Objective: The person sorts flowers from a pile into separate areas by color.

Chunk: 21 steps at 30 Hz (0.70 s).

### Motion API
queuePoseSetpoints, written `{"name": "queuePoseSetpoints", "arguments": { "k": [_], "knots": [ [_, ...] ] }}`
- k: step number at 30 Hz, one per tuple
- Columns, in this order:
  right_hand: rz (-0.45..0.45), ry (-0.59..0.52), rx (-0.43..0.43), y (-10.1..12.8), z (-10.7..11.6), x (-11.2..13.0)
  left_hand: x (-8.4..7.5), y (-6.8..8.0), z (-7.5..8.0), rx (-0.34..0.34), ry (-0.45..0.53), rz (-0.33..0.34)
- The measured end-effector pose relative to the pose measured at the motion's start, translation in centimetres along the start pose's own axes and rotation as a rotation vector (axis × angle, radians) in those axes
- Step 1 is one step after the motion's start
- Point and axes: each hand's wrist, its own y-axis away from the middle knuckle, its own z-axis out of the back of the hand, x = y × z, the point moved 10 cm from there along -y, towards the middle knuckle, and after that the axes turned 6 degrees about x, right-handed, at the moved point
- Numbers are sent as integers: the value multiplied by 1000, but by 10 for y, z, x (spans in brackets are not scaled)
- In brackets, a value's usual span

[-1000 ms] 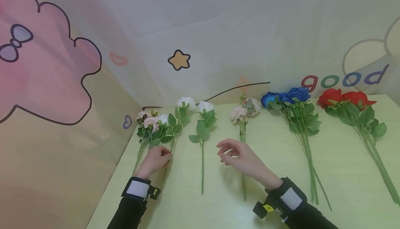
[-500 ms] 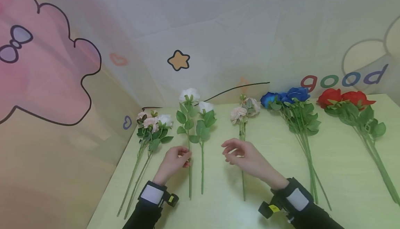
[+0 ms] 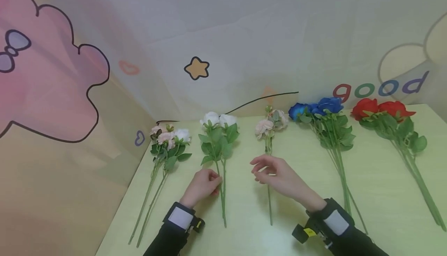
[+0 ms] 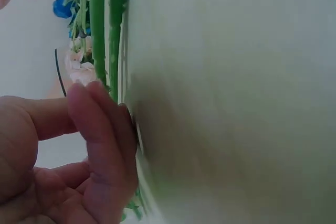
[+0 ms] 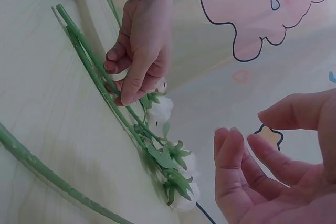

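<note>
My left hand (image 3: pixel 201 186) pinches the green stem of a white rose (image 3: pixel 210 119) between thumb and fingers, low over the table. That rose lies side by side with a second white rose (image 3: pixel 228 120), their leaves overlapping and their stems almost meeting at the lower ends. In the right wrist view the left hand (image 5: pixel 144 51) is at the two stems (image 5: pixel 94 69). My right hand (image 3: pixel 277 174) hovers with loosely bent fingers and holds nothing. Beneath it runs the stem of a pale pink flower (image 3: pixel 264 128), partly hidden by the hand.
At the left lie pink flowers (image 3: pixel 167 137) and another white rose (image 3: pixel 182 135) with long stems. Blue roses (image 3: pixel 326 106) and red roses (image 3: pixel 394 109) lie to the right on the pale table (image 3: pixel 244 229). A printed cloth wall (image 3: pixel 244 54) stands behind.
My left hand has carried the white rose rightward from the left group and laid it beside the other white rose. The right hand has shifted only slightly to the right.
</note>
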Motion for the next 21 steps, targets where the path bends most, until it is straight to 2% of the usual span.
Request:
{"name": "queuePoseSetpoints", "arguments": {
  "k": [4,8,12,15,21],
  "knots": [
    [-1,9,0,0,0,0,-7,1,4,-4,-114,11],
    [0,57,-25,1,3,1,-20,1,10,-36,-260,13],
    [2,171,-78,2,9,3,-37,-3,13,-74,-419,-4],
    [-18,277,-98,3,12,1,-46,-8,11,-76,-522,-20],
    [-104,435,-21,3,7,-16,-56,-14,3,-65,-646,-26]
  ]
}}
